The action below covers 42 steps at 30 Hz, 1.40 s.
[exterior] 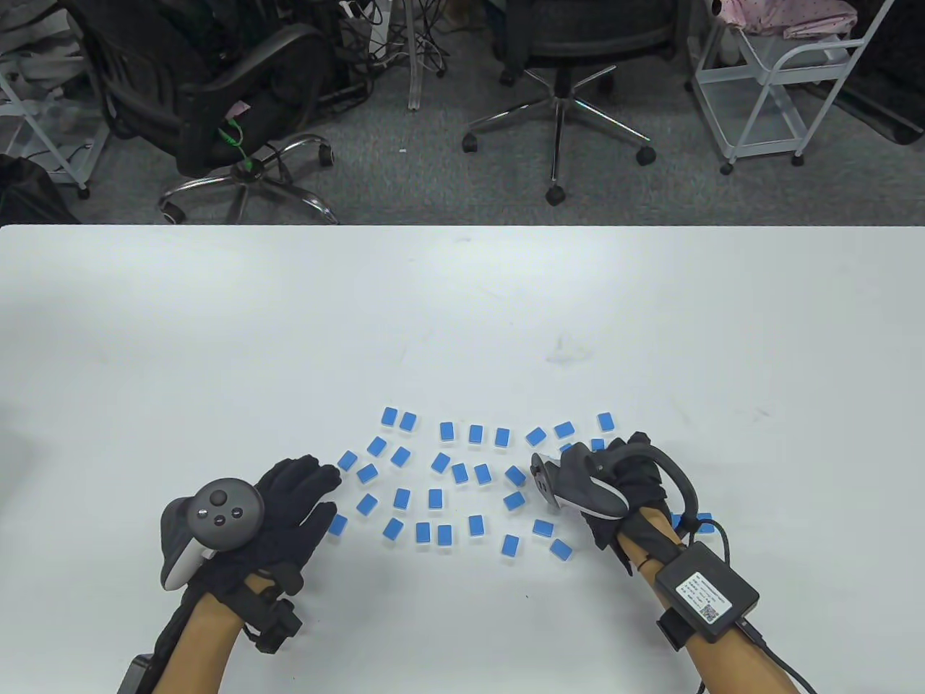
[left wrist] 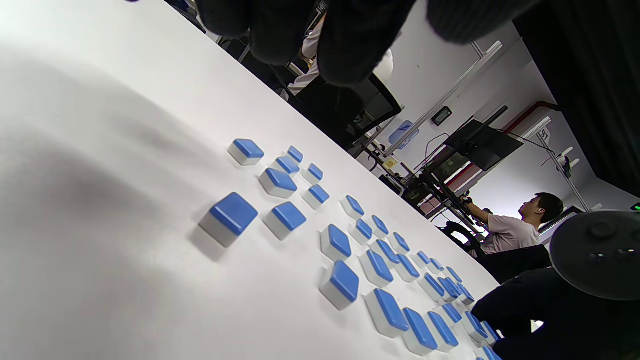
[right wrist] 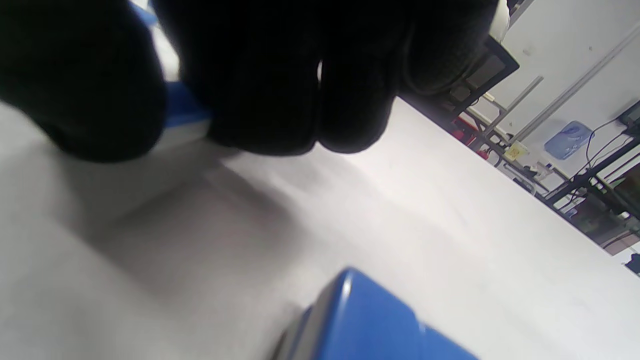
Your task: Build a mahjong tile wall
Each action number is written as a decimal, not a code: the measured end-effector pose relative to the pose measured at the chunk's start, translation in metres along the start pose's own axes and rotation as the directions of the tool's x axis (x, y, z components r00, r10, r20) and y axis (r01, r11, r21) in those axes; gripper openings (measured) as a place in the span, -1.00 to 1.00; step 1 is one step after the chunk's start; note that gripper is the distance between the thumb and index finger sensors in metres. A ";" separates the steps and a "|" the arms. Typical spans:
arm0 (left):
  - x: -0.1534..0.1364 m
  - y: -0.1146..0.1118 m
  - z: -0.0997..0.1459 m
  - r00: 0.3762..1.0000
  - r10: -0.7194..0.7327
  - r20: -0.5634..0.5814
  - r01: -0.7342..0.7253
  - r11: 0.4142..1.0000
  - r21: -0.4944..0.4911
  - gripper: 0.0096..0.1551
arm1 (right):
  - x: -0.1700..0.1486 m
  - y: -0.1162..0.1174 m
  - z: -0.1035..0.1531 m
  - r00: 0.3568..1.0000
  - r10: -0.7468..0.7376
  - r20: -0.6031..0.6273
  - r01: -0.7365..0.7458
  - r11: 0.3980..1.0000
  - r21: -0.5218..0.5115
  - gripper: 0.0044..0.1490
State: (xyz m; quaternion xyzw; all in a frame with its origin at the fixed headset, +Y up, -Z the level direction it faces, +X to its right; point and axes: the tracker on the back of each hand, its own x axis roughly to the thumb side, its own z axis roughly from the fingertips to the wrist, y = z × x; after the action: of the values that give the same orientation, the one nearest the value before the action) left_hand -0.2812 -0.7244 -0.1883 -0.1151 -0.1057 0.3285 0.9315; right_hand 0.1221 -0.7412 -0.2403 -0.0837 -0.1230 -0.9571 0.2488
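Observation:
Several blue-backed mahjong tiles (exterior: 441,463) lie scattered face down over the near middle of the white table (exterior: 289,325). My left hand (exterior: 303,484) lies flat at the left edge of the scatter, fingers stretched toward a tile (exterior: 347,460), holding nothing. In the left wrist view the tiles (left wrist: 340,242) spread out below my fingertips (left wrist: 350,45). My right hand (exterior: 621,463) is curled at the right end of the scatter. In the right wrist view its fingers (right wrist: 280,100) and thumb pinch a blue-and-white tile (right wrist: 182,117) against the table. Another tile (right wrist: 370,325) sits close to the camera.
Office chairs (exterior: 217,108) and a white cart (exterior: 788,79) stand on the floor beyond the table's far edge. In the left wrist view a seated person (left wrist: 515,225) is in the background. A faint smudge (exterior: 567,350) marks the table past the tiles.

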 end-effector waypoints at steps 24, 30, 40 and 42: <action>-0.003 -0.006 -0.001 0.999 0.003 -0.039 -0.004 1.000 -0.021 -0.23 | -0.119 0.076 0.067 0.934 -0.328 -0.143 0.323 0.945 -0.058 -0.32; -0.004 -0.005 0.000 0.999 0.010 -0.047 -0.011 1.000 -0.021 -0.23 | -0.117 0.071 0.068 0.943 -0.302 -0.139 0.290 0.952 -0.095 -0.31; -0.003 -0.004 0.000 0.999 0.006 -0.036 -0.006 1.000 -0.022 -0.24 | -0.110 0.070 0.067 0.959 -0.247 -0.140 0.236 0.967 -0.096 -0.30; -0.003 -0.003 0.000 0.999 0.006 -0.036 -0.007 1.000 -0.022 -0.24 | -0.109 0.070 0.067 0.959 -0.248 -0.138 0.238 0.967 -0.088 -0.29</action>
State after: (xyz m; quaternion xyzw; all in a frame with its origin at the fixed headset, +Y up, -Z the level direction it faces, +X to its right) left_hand -0.2816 -0.7290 -0.1875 -0.1318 -0.0923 0.3280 0.9309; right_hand 0.2579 -0.7320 -0.1870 -0.0057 -0.0797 -0.9877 0.1347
